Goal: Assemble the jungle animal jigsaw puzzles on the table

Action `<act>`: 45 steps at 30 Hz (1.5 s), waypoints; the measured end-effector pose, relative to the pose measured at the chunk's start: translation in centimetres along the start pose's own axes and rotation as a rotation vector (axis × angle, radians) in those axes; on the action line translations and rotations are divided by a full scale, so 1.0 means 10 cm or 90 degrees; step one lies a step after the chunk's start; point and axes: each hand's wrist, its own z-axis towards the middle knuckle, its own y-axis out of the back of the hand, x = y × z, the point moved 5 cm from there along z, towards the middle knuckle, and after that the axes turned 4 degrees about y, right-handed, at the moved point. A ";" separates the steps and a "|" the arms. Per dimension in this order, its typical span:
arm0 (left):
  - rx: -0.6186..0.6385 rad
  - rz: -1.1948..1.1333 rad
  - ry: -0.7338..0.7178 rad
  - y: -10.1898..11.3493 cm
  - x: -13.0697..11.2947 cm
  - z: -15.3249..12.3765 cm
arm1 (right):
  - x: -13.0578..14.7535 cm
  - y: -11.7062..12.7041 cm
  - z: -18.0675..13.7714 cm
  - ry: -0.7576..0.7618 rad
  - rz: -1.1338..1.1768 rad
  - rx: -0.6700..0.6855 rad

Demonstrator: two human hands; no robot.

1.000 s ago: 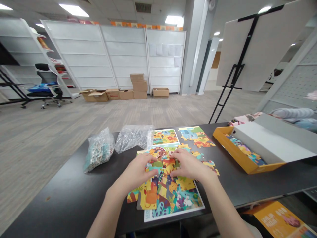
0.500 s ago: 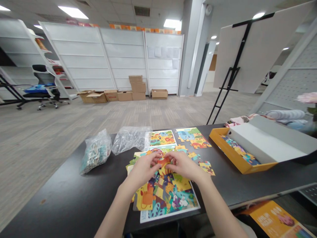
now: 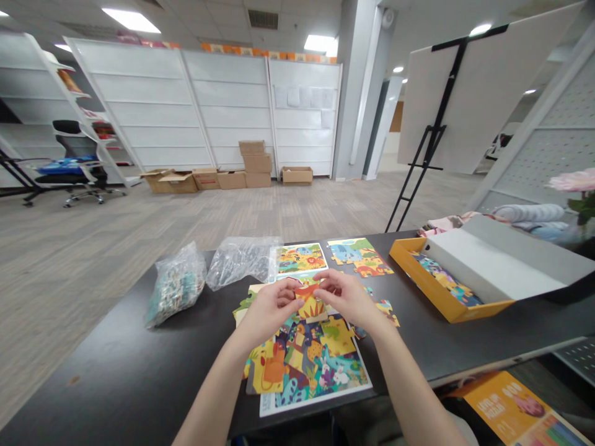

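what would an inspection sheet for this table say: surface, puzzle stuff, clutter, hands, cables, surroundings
Surface: black table, a small brown mark near its left edge.
Puzzle things: orange-and-yellow puzzle part held up; loose pieces on the near picture sheet; elephant section beyond, to the right.
Clutter: filled clear bag and crumpled clear plastic on the left; open orange box with puzzle pieces inside, on the right.
Hands: left hand and right hand both grip the same part by the fingers.
Cables: nothing seen.
Surroundings: cardboard boxes, office chair, white board on a black stand.
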 end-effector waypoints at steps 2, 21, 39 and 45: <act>-0.004 0.002 0.010 0.00 0.01 0.01 | 0.00 0.14 -0.04 0.014 -0.097 0.005; -0.014 0.010 0.038 0.00 0.03 0.02 | -0.51 0.76 -0.44 -0.215 -0.446 0.047; 0.014 -0.030 0.019 -0.11 0.04 0.03 | -0.09 0.49 -0.29 -0.059 -0.259 0.043; 0.025 -0.061 0.009 -0.20 -0.01 0.03 | 0.08 0.28 -0.23 -0.022 -0.063 0.010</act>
